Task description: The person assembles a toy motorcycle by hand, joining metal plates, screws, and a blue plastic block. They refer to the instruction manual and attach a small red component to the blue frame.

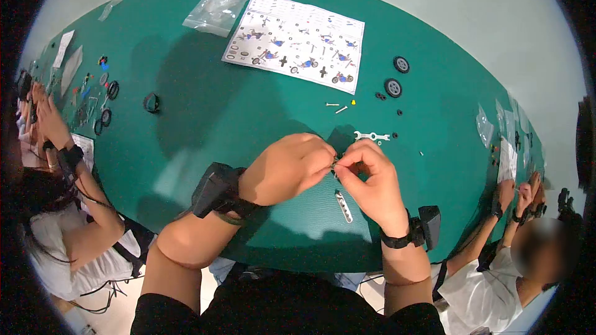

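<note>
Over the table's near middle, my left hand (290,167) and my right hand (374,178) meet with fingers pinched. Between their fingertips is a small dark and metallic part (335,163), mostly covered, so its kind cannot be made out. Just below them is a silver perforated metal strip (344,207). A flat double-ended wrench (372,136) lies right behind my right hand, with a small nut (379,143) close by. Farther back are two bolts (341,110) and a small yellow piece (354,102).
A printed instruction sheet (298,40) and a clear plastic bag (223,5) lie at the back of the green table (205,105). Two wheels (393,88) rest at right, a black ring (151,103) at left. People work with parts at both sides.
</note>
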A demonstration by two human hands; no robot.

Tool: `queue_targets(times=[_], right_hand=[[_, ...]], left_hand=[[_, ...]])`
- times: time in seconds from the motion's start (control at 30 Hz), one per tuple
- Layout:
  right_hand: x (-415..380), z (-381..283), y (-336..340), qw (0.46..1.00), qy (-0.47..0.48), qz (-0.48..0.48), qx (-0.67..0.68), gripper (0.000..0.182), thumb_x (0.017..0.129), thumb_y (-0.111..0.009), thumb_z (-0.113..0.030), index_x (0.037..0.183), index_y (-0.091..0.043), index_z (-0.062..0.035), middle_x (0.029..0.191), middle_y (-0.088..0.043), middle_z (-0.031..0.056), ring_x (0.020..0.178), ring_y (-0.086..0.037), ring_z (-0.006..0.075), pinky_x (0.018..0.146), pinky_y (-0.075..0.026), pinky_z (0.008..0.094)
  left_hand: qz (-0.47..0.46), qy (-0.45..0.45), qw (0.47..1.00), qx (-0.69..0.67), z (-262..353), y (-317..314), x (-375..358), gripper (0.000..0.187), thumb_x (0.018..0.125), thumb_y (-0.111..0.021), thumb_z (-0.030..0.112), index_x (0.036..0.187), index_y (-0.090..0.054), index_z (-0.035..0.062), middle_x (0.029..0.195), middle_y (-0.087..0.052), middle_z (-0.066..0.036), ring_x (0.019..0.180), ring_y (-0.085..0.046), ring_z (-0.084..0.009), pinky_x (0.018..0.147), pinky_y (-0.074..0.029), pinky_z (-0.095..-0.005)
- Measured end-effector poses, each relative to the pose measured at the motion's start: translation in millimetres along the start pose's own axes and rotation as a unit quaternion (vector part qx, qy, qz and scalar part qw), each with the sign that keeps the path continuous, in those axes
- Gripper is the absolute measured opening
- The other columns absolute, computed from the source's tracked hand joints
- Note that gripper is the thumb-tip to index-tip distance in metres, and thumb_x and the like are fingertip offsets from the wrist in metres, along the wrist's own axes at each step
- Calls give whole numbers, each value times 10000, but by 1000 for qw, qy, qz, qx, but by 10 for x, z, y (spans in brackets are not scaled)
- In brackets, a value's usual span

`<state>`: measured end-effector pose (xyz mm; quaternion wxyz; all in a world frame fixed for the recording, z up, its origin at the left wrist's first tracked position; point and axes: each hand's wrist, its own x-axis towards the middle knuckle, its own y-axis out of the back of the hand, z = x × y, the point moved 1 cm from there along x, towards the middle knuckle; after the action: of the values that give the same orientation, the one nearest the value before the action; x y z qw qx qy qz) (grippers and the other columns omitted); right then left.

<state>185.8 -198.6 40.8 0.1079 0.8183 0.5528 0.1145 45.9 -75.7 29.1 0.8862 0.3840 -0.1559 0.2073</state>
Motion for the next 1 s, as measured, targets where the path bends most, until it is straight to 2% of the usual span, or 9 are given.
queue_targets(times=[0.13,0.27,0.43,0.63,0.73,1.0], right_hand=[[-21,-9,-46,998,-6,34,-44,99,761,-649,24,795,-562,-8,839,-536,76,692,-550,156,577,-442,253],[-27,-63,-64,994,-12,43,-98,101,756,-650,27,794,-565,-12,835,-534,73,677,-543,154,558,-429,252],[-5,-30,-49,998,-15,50,-42,97,759,-669,17,811,-596,-23,835,-539,52,682,-540,125,570,-429,235],[13,-13,42,999,-28,4,16,85,778,-676,7,827,-616,-27,856,-540,32,710,-542,95,597,-433,215],[16,0,61,999,-32,-15,26,78,787,-672,3,835,-618,-29,868,-538,32,716,-541,92,602,-437,212],[37,-8,77,999,16,-35,26,87,809,-653,5,886,-629,-26,918,-536,60,753,-567,124,628,-477,226]], left_hand=[[2,-23,999,48,3,-33,3,223,699,-709,41,858,-554,57,974,-630,-91,921,-609,-292,778,-501,-376],[4,-28,999,32,-13,-47,18,225,699,-703,41,879,-567,42,951,-624,-98,897,-608,-293,777,-504,-380],[14,-22,1000,15,-32,-59,17,238,702,-707,48,904,-582,43,945,-627,-95,884,-612,-289,772,-505,-387],[-21,100,992,-72,28,-19,13,207,703,-723,65,882,-618,68,921,-658,-84,871,-628,-282,761,-504,-372],[9,95,991,-97,32,-16,26,166,724,-700,41,866,-617,64,862,-643,-87,824,-606,-286,715,-495,-373],[43,95,986,-128,8,-35,18,158,719,-719,46,846,-627,66,871,-664,-78,808,-627,-273,723,-498,-356]])
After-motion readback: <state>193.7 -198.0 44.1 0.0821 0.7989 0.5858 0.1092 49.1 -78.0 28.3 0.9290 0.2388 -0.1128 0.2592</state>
